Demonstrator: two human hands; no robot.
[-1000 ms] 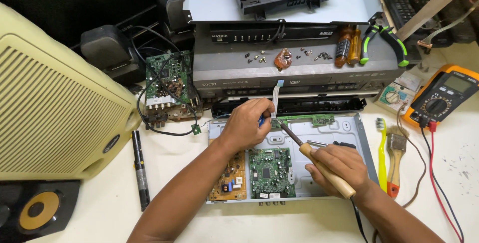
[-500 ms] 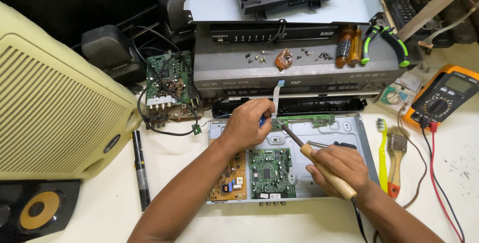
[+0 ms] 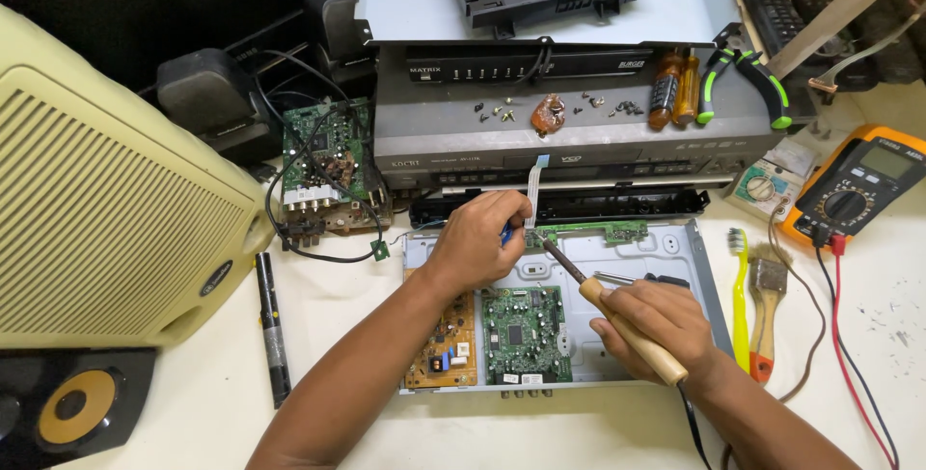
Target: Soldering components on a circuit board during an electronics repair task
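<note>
**Visitor:** What have you got hold of there?

**Me:** My right hand (image 3: 656,320) is closed around the wooden handle of a soldering iron (image 3: 617,316), whose tip reaches up toward eleven o'clock to the narrow green strip board (image 3: 593,233) at the back edge of the open metal chassis (image 3: 704,277). My left hand (image 3: 477,238) is curled shut at the foot of the white ribbon cable (image 3: 533,190), just beside the iron's tip, pinching something small and blue; I cannot tell what it is.

**Visitor:** And inside the tray?

**Me:** A green main board (image 3: 526,335) sits at six o'clock from the tip, with an orange power board (image 3: 446,345) to its left.

**Visitor:** What could go wrong?

**Me:** My left fingers are very near the tip; one slip and I think they'd burn. Lingering could, I judge, scorch the ribbon or lift a pad.

**Visitor:** Further out?

**Me:** At twelve o'clock, a grey player (image 3: 579,132) strewn with loose screws (image 3: 497,113); at two o'clock, pliers (image 3: 748,79). At three o'clock, a toothbrush (image 3: 738,287), a paintbrush (image 3: 765,306) and an orange multimeter (image 3: 854,195). At nine o'clock, a spare circuit board (image 3: 328,166) and a cream speaker (image 3: 106,209) on the tabletop (image 3: 212,412).
</note>
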